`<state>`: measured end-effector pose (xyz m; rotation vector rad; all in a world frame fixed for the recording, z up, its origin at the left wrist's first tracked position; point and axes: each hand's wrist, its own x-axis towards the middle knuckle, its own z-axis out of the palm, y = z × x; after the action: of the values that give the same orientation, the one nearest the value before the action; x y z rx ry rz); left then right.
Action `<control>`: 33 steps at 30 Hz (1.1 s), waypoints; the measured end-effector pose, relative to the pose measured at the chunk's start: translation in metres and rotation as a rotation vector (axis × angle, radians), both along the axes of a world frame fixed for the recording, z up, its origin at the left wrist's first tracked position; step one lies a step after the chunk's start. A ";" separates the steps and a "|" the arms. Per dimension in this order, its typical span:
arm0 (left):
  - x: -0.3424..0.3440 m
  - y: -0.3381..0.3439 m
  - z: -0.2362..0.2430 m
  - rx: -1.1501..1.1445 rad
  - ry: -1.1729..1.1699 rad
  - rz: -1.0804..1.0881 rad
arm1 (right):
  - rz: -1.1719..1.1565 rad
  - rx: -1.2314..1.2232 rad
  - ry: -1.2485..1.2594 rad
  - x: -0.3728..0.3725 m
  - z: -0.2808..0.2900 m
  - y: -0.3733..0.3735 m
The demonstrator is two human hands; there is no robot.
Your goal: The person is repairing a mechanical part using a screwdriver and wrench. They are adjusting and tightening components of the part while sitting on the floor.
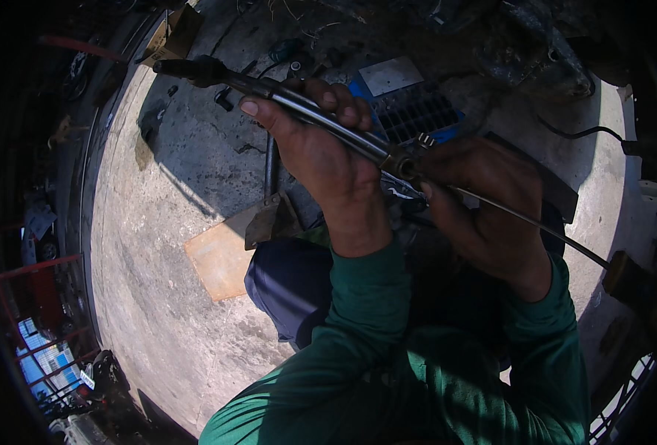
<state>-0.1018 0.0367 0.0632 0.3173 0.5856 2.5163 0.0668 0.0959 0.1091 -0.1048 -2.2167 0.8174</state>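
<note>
My left hand (317, 148) is closed around a long metal shaft (328, 122), its thumb along the near side. A dark, tapered sleeve covers the shaft's far left end, and a brownish ring-shaped end (405, 165) sits toward my right hand. My right hand (484, 204) is bent beside that ring, thumb and fingers drawn together; what they pinch is hidden. Just past its fingertips shows a small ridged metal piece (425, 139). From near the right thumb a thin metal rod (565, 239) runs down to the right, to a dark brown block (625, 276).
On the concrete floor beyond my hands lies a blue case (454, 119) with dark compartments. A tan flat sheet (221, 256) lies by my knee, next to a dark metal plate (273, 220). A cardboard box (174, 37) stands far left; a dark cable (588, 130) crosses the right side.
</note>
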 end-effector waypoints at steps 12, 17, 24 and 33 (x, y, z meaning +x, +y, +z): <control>0.000 -0.001 0.002 -0.011 0.016 0.009 | 0.001 0.006 0.007 0.000 0.001 0.000; 0.001 -0.001 0.001 -0.004 0.025 0.009 | 0.003 -0.003 0.022 -0.001 -0.001 0.000; -0.002 0.000 0.001 -0.031 -0.064 -0.037 | 0.018 -0.202 -0.023 0.007 0.003 0.000; -0.001 0.002 0.001 -0.057 -0.154 -0.104 | -0.031 -0.251 0.123 0.006 0.003 0.003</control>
<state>-0.1030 0.0388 0.0644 0.1283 0.5632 2.3936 0.0732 0.0987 0.1124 -0.2047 -1.9852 1.0538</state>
